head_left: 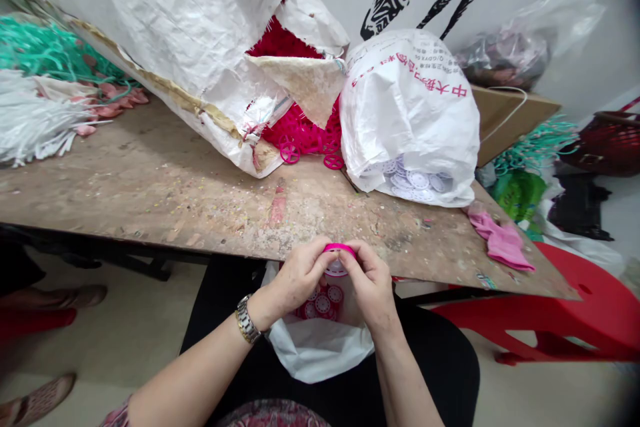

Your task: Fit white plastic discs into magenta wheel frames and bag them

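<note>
My left hand (305, 271) and my right hand (369, 275) meet at the table's front edge, both closed on one small wheel (341, 249). A bright pink ring forms its upper part, with a white perforated disc (336, 269) below, against it. Fingertips and thumbs pinch it from both sides. Under my hands, an opened white bag (320, 350) rests on my lap. Inside it lie several pink wheels with white discs (323, 303), partly hidden by my hands.
On the wooden table (200, 197), a large white sack (200, 47) spills pink wheel rings (305, 133). Beside it a white bag (410, 107) holds white discs (417, 181). A pink cloth (503, 240) lies at the right, near a red stool (590, 307). Another person's feet (50, 397) show lower left.
</note>
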Demonstrator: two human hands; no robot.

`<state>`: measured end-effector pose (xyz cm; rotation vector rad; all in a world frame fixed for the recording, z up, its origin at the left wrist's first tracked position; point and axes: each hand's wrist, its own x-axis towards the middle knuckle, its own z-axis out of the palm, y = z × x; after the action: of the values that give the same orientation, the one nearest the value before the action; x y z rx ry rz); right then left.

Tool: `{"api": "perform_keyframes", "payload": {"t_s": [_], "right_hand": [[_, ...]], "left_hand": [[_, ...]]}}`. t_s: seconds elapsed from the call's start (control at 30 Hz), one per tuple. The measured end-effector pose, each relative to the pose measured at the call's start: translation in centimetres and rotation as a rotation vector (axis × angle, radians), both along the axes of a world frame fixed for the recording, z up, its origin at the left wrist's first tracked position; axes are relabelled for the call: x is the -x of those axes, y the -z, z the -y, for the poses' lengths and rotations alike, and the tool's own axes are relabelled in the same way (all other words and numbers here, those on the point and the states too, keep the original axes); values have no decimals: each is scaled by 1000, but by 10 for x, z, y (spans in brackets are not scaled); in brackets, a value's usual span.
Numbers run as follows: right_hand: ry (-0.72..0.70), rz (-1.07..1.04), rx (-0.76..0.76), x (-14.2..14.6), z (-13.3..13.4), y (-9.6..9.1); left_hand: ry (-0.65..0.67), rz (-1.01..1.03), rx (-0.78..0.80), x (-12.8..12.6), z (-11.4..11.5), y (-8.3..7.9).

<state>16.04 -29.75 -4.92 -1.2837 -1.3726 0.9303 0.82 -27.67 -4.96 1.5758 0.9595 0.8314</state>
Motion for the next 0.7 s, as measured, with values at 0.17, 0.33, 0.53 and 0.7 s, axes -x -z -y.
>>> {"api": "perform_keyframes", "payload": {"t_s": [0.17, 0.33, 0.53, 0.7], "right_hand": [[58, -33, 20, 2, 1, 3], [49, -49, 63, -4, -5, 1], [-10, 144, -2, -8, 2, 4], [35, 122, -12, -13, 10, 14]], "left_hand": [[-14, -69, -88, 0, -1, -5], [63, 19, 35, 4, -2, -6], [16, 9, 66, 3, 0, 8], [96, -155, -222, 8, -3, -5]]}}
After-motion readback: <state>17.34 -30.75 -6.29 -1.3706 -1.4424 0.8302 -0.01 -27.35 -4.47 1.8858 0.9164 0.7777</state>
